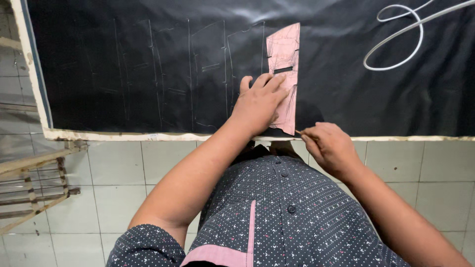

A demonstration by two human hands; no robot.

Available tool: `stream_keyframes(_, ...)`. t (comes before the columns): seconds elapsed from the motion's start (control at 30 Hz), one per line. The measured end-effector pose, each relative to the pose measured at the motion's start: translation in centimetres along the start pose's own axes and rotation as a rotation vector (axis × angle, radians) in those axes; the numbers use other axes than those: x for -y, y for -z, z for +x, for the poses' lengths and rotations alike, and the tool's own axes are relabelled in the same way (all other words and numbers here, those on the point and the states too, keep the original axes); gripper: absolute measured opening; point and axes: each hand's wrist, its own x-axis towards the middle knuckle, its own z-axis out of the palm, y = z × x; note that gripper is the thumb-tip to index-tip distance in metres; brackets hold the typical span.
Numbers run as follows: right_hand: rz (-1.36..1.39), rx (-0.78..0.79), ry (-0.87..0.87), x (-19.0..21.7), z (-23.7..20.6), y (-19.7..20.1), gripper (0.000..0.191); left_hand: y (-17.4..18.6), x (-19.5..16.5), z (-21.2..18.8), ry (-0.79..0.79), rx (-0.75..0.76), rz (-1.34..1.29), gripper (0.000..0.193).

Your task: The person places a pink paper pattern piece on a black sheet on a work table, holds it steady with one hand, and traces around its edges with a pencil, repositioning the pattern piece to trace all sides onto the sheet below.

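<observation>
On the black cloth [148, 59] spread across the surface, a pink paper pattern piece [284, 54] lies flat, long and narrow, with a small rectangular slot cut through its upper part. The pattern sits just right of the cloth's middle, its lower end close to the pale near edge of the surface [123, 134].

The left hand [257, 101] rests palm-down on the lower half of the pattern, fingers spread flat and pressing it against the cloth; its grip is apart, closed around nothing. The left forearm crosses in from the lower left.

The right hand [330, 147] sits at the near edge of the cloth, just beside the pattern's lower right corner. Its grip is pinched together on a thin pale marking stick [298, 132] (only the tip shows past the fingers), which points toward the pattern's bottom edge and lies very near it; whether it touches cannot be told.

Faint chalk outlines [198, 74] of the same shape run in a row across the cloth to the left of the pattern. A white cord [401, 44] loops on the cloth at upper right. A wooden frame [34, 183] stands on the tiled floor [123, 188] at left. The person wears a dark dotted shirt [297, 217] with pink trim.
</observation>
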Motion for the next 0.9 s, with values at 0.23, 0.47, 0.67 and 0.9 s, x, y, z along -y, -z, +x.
stream_keyframes(0.23, 0.047, -0.019, -0.055, 0.5, -2.0, -0.8, 0.012, 0.2, 0.3, 0.1, -0.008, 0.018, -0.027, 0.06)
stream_keyframes(0.47, 0.076, -0.015, 0.004, 1.6, -0.8, -0.9, 0.015, 0.2, 0.6, 0.2, -0.014, 0.027, -0.056, 0.061)
stream_keyframes(0.67, 0.07, -0.076, 0.105, 2.9, 1.2, -1.2, 0.014, 0.0, 1.0, 0.2, -0.036, 0.009, -0.074, 0.06)
stream_keyframes(0.9, 0.084, -0.034, 0.084, 3.4, 2.5, -1.3, 0.012, 0.1, 1.8, 0.1, -0.06, -0.032, -0.139, 0.059)
